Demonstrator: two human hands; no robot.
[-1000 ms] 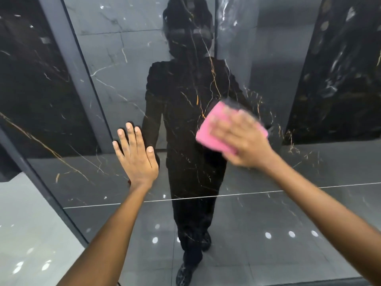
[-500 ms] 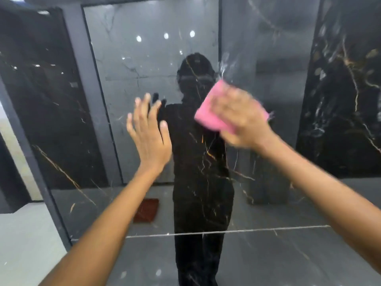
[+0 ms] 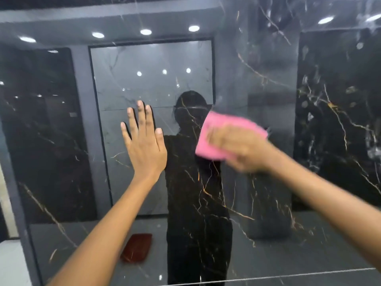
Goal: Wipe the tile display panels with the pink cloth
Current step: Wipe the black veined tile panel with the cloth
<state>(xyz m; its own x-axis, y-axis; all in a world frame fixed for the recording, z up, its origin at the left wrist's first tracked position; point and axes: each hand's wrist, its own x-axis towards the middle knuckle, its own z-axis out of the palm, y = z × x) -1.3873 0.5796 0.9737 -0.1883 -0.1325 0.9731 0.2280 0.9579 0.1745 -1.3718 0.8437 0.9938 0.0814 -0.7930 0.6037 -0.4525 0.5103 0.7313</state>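
Head view, the only one. Centre right of the frame: pink cloth [image 3: 214, 135], pressed flat against the glossy dark panel [image 3: 268, 83] under the right hand [image 3: 241, 149]. Blurred by motion, so cannot tell exactly how the fingers lie; seemingly spread over the cloth and pushing it on the tile, whether pinching it or not unclear. Centre left: left hand [image 3: 144, 145], fingers straight and apart, palm toward the panel, holding nothing, likely braced on the surface, though actual contact hard to confirm.

Handling, as a judgement: cloth light, soft, limp, easily bunched; best kept folded into a pad and held under the flat palm, with fingertips on its upper edge to stop it creeping out. Probably grips the tile little, the polish looking slick, so steady pressure needed. Panel stiff, heavy, fixed upright; hard but likely to show smears and prints, including from the bare left palm.

Across the panel: gold and white veins, reflected ceiling lights at the upper left, a dark reflected figure in the middle. Lower centre: reflection of a reddish-brown thing [image 3: 137, 247] on the floor, identity unclear.

No containers visible, so nothing to report inside any.
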